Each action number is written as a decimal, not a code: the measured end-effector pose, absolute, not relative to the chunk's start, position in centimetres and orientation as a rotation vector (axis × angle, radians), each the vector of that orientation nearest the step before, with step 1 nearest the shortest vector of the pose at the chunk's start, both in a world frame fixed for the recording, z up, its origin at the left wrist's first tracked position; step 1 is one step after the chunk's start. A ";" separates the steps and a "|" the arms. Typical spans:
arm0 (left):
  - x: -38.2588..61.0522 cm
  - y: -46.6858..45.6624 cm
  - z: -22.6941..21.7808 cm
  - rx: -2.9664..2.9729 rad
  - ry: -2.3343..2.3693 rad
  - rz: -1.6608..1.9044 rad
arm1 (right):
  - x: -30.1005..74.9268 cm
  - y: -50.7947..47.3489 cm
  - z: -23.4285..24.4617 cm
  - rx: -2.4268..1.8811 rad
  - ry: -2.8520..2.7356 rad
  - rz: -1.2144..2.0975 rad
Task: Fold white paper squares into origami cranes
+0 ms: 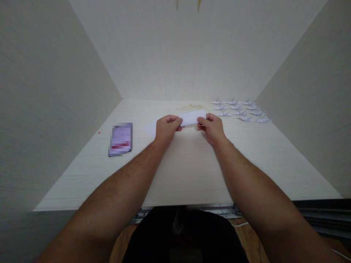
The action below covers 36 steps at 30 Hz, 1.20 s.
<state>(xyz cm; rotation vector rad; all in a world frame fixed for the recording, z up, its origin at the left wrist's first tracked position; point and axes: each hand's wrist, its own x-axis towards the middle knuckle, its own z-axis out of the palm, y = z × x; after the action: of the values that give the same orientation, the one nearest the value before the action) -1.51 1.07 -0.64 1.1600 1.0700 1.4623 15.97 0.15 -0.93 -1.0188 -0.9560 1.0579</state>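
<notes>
the white paper strip [189,118] is over the worktop [186,168], pinched by the left hand [165,128] toward its left and the right hand [215,128] near its right end; likely light, easily creased, best held by the edges.

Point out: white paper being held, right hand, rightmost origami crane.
White paper [189,118]: head view, middle of its exposed strip.
Right hand [215,128]: head view, back of the hand.
Rightmost origami crane [263,120]: head view, middle of its folded body.
</notes>
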 end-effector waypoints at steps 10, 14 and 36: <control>-1.6 1.0 -0.6 1.201 1.085 1.450 | 15.9 0.0 -0.7 -1.023 -0.955 1.057; -1.6 0.9 -0.4 1.196 1.095 1.454 | 15.9 0.0 -0.7 -0.999 -0.950 1.065; -1.7 0.9 -0.3 1.243 1.131 1.430 | 15.9 -0.2 -0.6 -1.002 -0.966 1.071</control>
<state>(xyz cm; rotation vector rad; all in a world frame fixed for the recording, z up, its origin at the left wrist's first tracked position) -1.70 0.92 -0.32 1.2430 1.1312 1.4301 15.92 -0.19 -0.62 -1.0017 -0.9663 1.0713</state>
